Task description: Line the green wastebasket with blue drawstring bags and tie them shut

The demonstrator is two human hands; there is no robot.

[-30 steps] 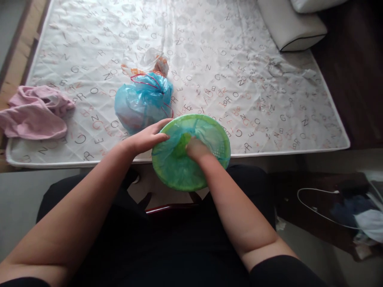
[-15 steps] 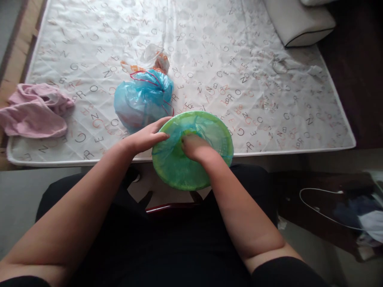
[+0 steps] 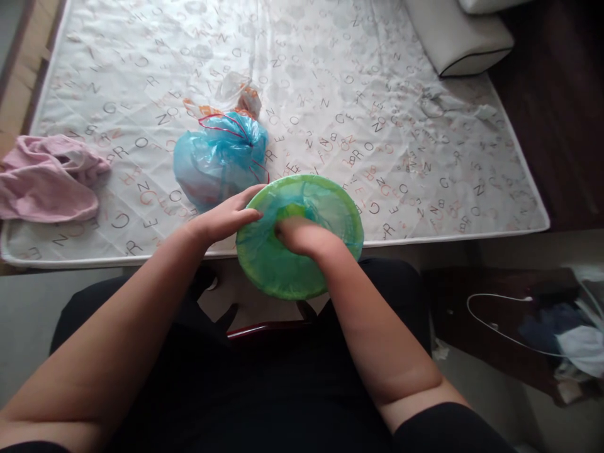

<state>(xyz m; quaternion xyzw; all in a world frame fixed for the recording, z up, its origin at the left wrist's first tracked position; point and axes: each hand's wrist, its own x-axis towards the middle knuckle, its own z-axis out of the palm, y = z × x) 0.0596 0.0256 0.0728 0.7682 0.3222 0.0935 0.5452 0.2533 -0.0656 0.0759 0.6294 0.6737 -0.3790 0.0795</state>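
Note:
A round green trash bin stands between my knees at the mattress edge, its mouth facing me. A thin translucent blue trash bag lines it and folds over the rim. My left hand grips the rim on the left side, thumb on top. Inside the mouth is my right hand, bent at the wrist, with its fingers reaching down against the liner and mostly hidden. Just beyond the bin, a tied, filled blue plastic bag with red drawstrings rests on the mattress.
The letter-printed mattress spans the far side. A pink cloth lies on its left corner, and a pale pillow sits at the back right. Lower right, a dark surface holds a white cable and crumpled fabric.
My right hand has shifted slightly left and deeper into the bin, its fingers now less visible. My left hand keeps its hold on the rim. The view has shifted slightly.

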